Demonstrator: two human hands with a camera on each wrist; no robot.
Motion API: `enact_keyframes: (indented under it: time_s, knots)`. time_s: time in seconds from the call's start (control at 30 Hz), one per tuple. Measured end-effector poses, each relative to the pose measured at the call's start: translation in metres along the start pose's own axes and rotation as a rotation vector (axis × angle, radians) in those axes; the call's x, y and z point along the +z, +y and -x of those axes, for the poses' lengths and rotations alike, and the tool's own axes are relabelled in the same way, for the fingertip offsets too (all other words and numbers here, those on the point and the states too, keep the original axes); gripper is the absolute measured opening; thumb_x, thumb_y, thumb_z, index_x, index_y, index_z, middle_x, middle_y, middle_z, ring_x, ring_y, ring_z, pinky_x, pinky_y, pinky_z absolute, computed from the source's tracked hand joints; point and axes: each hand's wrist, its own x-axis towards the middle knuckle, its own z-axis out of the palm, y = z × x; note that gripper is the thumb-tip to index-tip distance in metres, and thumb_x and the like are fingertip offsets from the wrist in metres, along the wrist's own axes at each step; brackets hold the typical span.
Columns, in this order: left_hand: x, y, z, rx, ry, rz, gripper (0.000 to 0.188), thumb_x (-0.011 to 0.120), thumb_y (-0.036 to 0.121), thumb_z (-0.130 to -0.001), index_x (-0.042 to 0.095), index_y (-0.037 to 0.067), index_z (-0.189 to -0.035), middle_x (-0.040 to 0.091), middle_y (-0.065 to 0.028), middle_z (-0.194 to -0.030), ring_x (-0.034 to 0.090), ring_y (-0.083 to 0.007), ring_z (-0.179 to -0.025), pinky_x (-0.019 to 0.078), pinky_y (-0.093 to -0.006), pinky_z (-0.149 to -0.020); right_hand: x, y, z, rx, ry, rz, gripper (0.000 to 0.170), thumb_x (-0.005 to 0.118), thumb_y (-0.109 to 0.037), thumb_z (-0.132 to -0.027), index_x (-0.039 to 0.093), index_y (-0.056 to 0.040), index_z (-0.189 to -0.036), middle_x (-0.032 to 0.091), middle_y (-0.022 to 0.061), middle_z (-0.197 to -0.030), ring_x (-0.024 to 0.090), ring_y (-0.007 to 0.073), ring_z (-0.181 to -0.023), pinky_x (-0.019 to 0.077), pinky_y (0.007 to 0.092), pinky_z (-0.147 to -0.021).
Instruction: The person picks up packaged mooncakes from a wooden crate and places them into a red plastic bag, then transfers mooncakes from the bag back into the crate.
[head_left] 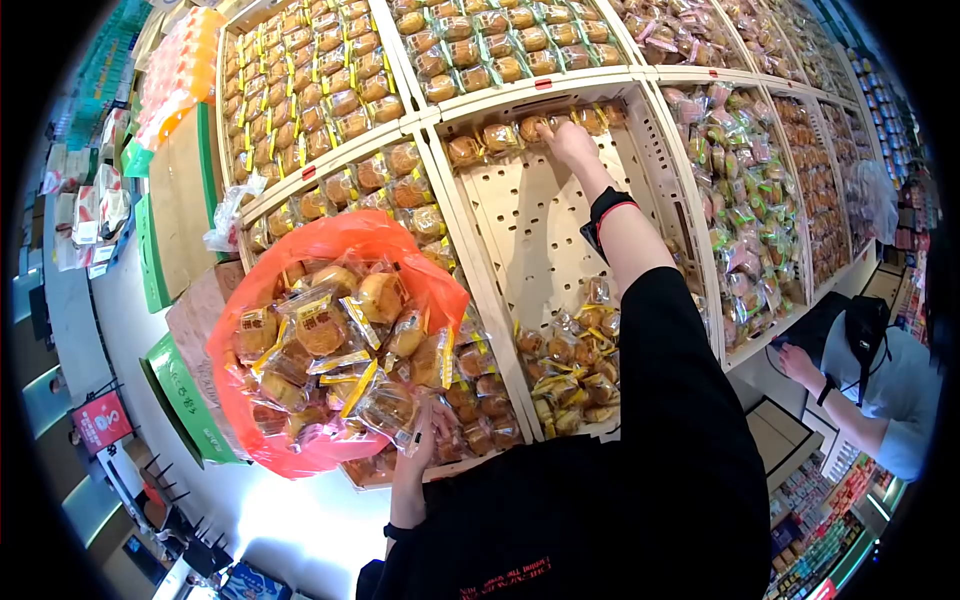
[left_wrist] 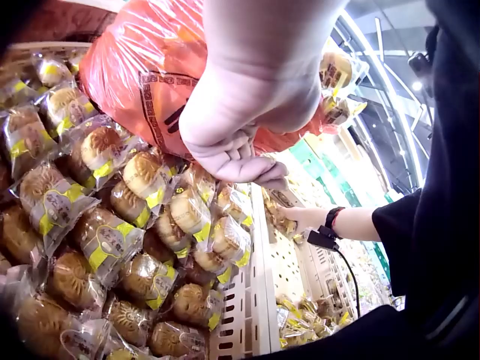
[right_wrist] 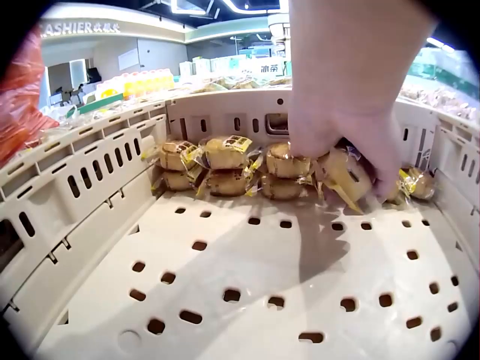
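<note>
In the head view a red plastic bag (head_left: 262, 275) full of wrapped pastries (head_left: 322, 325) hangs open over a crate, and my left hand (head_left: 425, 435) grips its near right edge. The left wrist view shows that hand (left_wrist: 240, 127) with fingers curled against the bag (left_wrist: 150, 82). My right hand (head_left: 572, 145) reaches to the far row of pastries (head_left: 500, 137) in a mostly bare crate (head_left: 520, 215). In the right wrist view my right hand (right_wrist: 352, 142) pinches a wrapped pastry (right_wrist: 346, 178), beside stacked pastries (right_wrist: 225, 154) along the crate wall.
More crates of pastries (head_left: 310, 75) surround the bare one. Loose packets (head_left: 575, 370) lie at its near end. At the right, a person's arm (head_left: 845, 415) extends toward the display. Green-edged cartons (head_left: 180, 395) stand at the left.
</note>
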Motion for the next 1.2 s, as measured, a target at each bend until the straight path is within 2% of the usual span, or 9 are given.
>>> enact_keyframes:
  time_s: [0.17,0.27,0.33,0.47,0.63,0.7,0.9,1.03,1.2]
  knots:
    - [0.004,0.021,0.004,-0.007,-0.055,0.035,0.049,0.024,0.041,-0.098,0.049,0.002,-0.114,0.055,-0.0027,-0.067,0.044,-0.0055,-0.050,0.0359,-0.0185,-0.049,-0.007,0.000,0.023,0.000,0.138,-0.034,0.063,0.049,-0.057,-0.082,0.055,-0.0007,-0.109,0.063,0.0173,-0.099,0.062,0.0276,-0.091,0.0483,0.0388,-0.076]
    - [-0.003,0.005,0.006,0.020,-0.062,0.087,0.043,0.030,0.038,-0.097,0.047,0.003,-0.116,0.056,-0.0033,-0.071,0.045,-0.0047,-0.052,0.0360,-0.0185,-0.049,0.004,0.007,0.043,0.077,0.173,-1.054,0.040,0.049,-0.037,-0.089,0.050,-0.0028,-0.109,0.062,0.0144,-0.101,0.060,0.0159,-0.080,0.0485,0.0282,-0.067]
    - [-0.004,0.008,0.009,0.029,-0.056,0.126,0.037,0.035,0.034,-0.097,0.047,0.003,-0.114,0.056,-0.0036,-0.072,0.046,-0.0041,-0.052,0.0359,-0.0181,-0.047,0.009,0.008,0.085,-0.016,0.089,-1.475,0.035,0.044,-0.029,-0.092,0.049,-0.0022,-0.115,0.060,0.0172,-0.107,0.061,0.0213,-0.086,0.0492,0.0312,-0.072]
    - [0.003,0.022,0.015,0.017,-0.052,0.137,0.029,0.041,0.025,-0.095,0.048,0.004,-0.113,0.057,-0.0034,-0.072,0.050,-0.0068,-0.053,0.0386,-0.0192,-0.050,0.009,0.004,0.200,-0.054,-0.286,-1.683,0.044,0.028,-0.032,-0.096,0.045,-0.0012,-0.123,0.057,0.0146,-0.117,0.059,0.0204,-0.096,0.0497,0.0317,-0.076]
    - [0.017,0.040,0.024,0.142,-0.176,0.026,0.030,0.042,0.020,-0.094,0.046,0.002,-0.116,0.059,-0.0037,-0.082,0.056,-0.0073,-0.065,0.0407,-0.0182,-0.051,0.003,-0.032,0.327,-0.127,-0.612,-1.663,0.053,0.022,-0.036,-0.098,0.039,0.0040,-0.127,0.049,0.0172,-0.126,0.048,0.0249,-0.117,0.0362,0.0365,-0.100]
    - [0.022,0.041,0.031,0.182,-0.202,0.108,0.030,0.045,0.019,-0.092,0.046,0.001,-0.117,0.060,-0.0042,-0.085,0.058,-0.0085,-0.069,0.0426,-0.0194,-0.054,0.005,-0.041,0.357,-0.168,-0.764,-1.683,0.051,0.020,-0.036,-0.098,0.039,0.0007,-0.128,0.052,0.0150,-0.122,0.052,0.0212,-0.106,0.0402,0.0340,-0.096]
    - [0.008,0.033,0.048,0.245,-0.071,0.024,0.029,0.060,0.017,-0.085,0.051,-0.002,-0.106,0.062,-0.0073,-0.084,0.058,-0.0088,-0.073,0.0464,-0.0218,-0.063,0.018,-0.050,0.392,-0.723,-0.352,-0.997,0.036,0.040,-0.027,-0.095,0.056,0.0016,-0.109,0.062,0.0091,-0.099,0.057,0.0152,-0.090,0.0437,0.0283,-0.082]
    - [-0.003,0.028,0.055,0.292,0.015,0.176,0.024,0.064,0.012,-0.082,0.053,-0.003,-0.098,0.062,-0.0057,-0.076,0.056,-0.0070,-0.065,0.0437,-0.0203,-0.057,0.002,-0.045,0.402,-0.702,-0.307,-0.707,0.028,0.054,-0.022,-0.087,0.059,0.0027,-0.099,0.064,0.0110,-0.077,0.059,0.0188,-0.062,0.0464,0.0278,-0.059]
    - [-0.006,0.028,0.055,0.266,-0.040,0.067,0.025,0.065,0.014,-0.081,0.054,-0.003,-0.096,0.061,-0.0054,-0.073,0.056,-0.0073,-0.063,0.0434,-0.0192,-0.059,-0.006,-0.036,0.407,-0.782,-0.151,-0.641,0.020,0.057,-0.017,-0.084,0.062,0.0009,-0.091,0.061,0.0161,-0.072,0.059,0.0284,-0.059,0.0461,0.0306,-0.057]
